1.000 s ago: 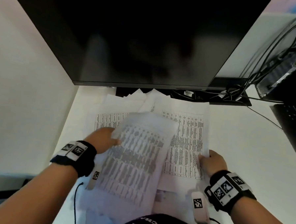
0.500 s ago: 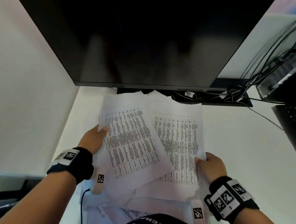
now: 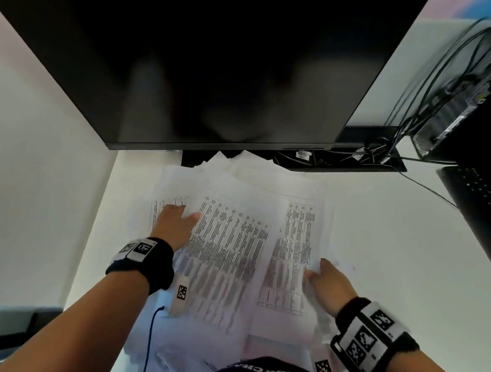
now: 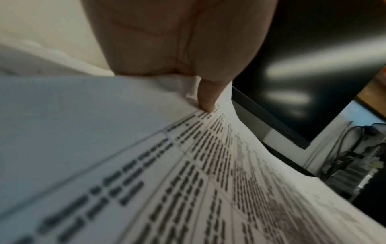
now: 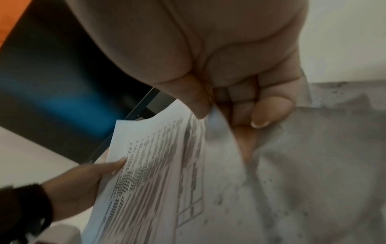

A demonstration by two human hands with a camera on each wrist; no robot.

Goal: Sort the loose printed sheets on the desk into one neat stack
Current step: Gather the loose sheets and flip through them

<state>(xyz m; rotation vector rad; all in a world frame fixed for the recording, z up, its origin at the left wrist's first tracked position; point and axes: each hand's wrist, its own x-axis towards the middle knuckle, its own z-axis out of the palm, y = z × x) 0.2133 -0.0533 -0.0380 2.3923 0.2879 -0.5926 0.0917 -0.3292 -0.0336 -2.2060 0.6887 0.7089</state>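
Several white printed sheets [image 3: 295,245] lie fanned over one another on the white desk [image 3: 391,250], under the monitor's lower edge. My left hand [image 3: 186,215] holds the left edge of the top sheet [image 3: 226,256], thumb on the print; in the left wrist view the thumb [image 4: 205,99] presses on that sheet [image 4: 188,181]. My right hand [image 3: 316,270] grips the pile's right edge. In the right wrist view my right hand [image 5: 208,115] pinches a curled sheet edge [image 5: 158,165] between thumb and fingers, and the left hand [image 5: 83,178] shows across the paper. More sheets lie blurred near my body.
A large dark monitor [image 3: 202,69] hangs over the back of the desk. Behind it are a black cable tray [image 3: 353,160] and tangled cables. A computer case [image 3: 470,112] and a black perforated panel [image 3: 479,212] stand at the right. A white wall [image 3: 40,175] bounds the left.
The sheet in my left hand has come down from a raised, blurred pose and slid right, now overlapping the sheet held by my right hand. The right hand has barely moved.
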